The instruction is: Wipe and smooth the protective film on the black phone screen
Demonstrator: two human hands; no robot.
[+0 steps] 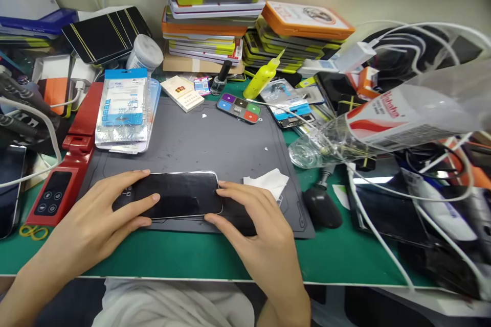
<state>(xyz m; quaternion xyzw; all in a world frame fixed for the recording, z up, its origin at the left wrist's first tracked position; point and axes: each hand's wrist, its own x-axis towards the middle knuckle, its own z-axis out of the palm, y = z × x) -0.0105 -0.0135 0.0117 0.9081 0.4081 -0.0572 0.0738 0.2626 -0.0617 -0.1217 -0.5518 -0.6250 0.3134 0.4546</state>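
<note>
A smartphone (184, 194) with a dark screen and a pale rim lies sideways on the grey work mat (184, 148). My left hand (103, 209) grips its left end, one finger resting on the glass, the thumb along the near edge and another finger at the far edge. At the other end, my right hand (257, 219) has its thumb on the near corner and fingertips at the far corner. The phone's left end is partly hidden by my left hand. A crumpled white wipe (268, 182) lies just beyond my right hand.
Stacked orange and yellow cases (215, 20) stand at the back. A red lamp (57, 184) and foil packets (121, 107) are on the left. A clear plastic bottle (395, 117), a black-handled tool (322, 207) and white cables (376, 225) crowd the right.
</note>
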